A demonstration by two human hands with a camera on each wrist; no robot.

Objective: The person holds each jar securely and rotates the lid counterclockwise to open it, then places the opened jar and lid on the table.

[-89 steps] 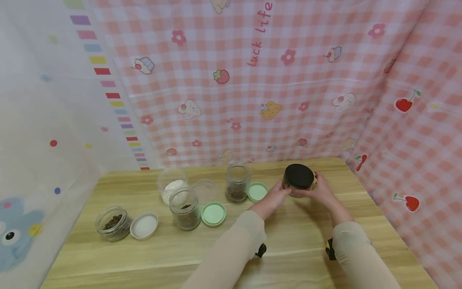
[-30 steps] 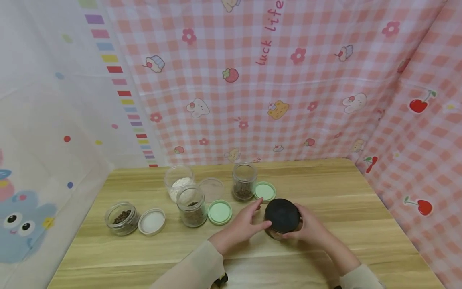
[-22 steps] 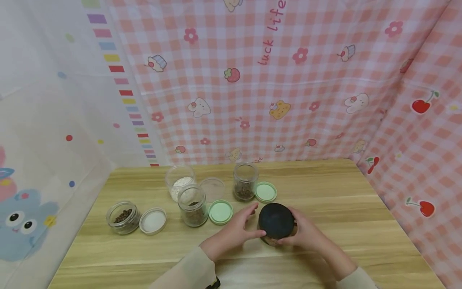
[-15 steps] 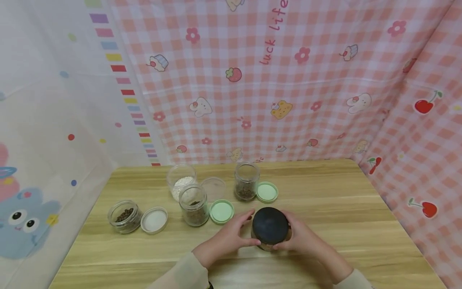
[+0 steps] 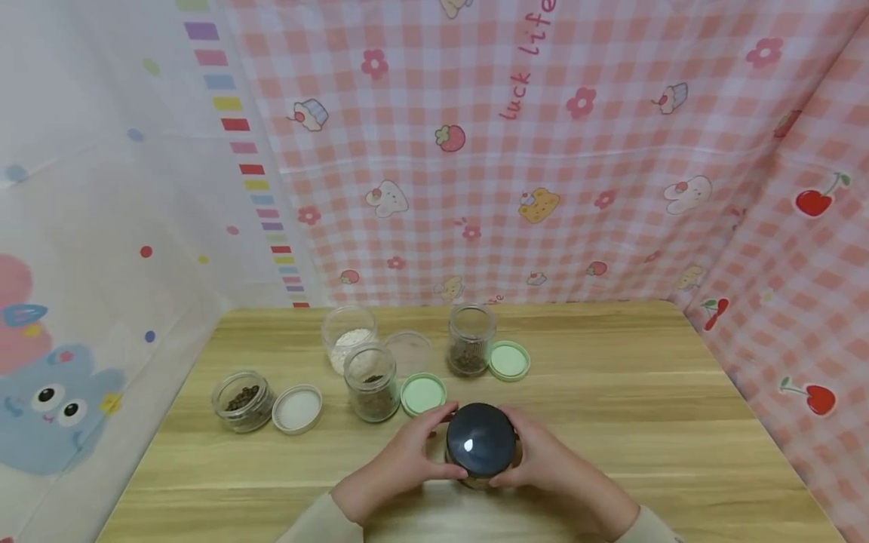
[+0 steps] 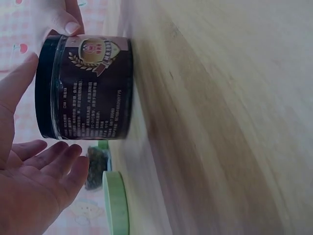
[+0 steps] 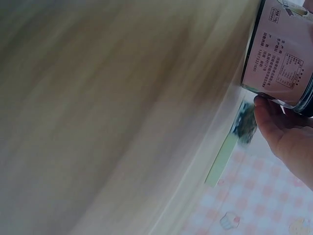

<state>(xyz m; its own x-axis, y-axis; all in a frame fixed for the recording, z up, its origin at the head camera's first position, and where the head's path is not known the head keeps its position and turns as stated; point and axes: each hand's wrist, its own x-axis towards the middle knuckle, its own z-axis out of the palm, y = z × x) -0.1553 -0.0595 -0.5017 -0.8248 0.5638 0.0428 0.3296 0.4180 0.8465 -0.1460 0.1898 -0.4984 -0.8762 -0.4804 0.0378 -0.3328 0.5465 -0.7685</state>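
A dark-lidded jar [image 5: 480, 441] with a printed label sits upright at the front middle of the table, between both hands. My right hand [image 5: 546, 460] holds it from the right, thumb in front and fingers behind. On the left side, my left hand [image 5: 407, 460] spreads its thumb and fingers around the jar. In the left wrist view, that hand's thumb lies by the lid's edge, and its fingers [image 6: 63, 166] are apart from the labelled wall. The right wrist view shows the jar's pink label [image 7: 279, 61] above the right hand's fingers.
Behind the hands stand uncovered jars: one of dark pieces [image 5: 244, 401], one of white contents [image 5: 349, 339], and two more with dark contents [image 5: 372, 383], [image 5: 471, 341]. Lids lie beside them: white [image 5: 297, 409], clear [image 5: 409, 353], green [image 5: 424, 394] and green [image 5: 509, 360]. Patterned cloth [image 5: 434, 173] hangs behind.
The dark-lidded jar has come from the back right to the front middle in my right hand. My left hand came off it, then drew close around it again.
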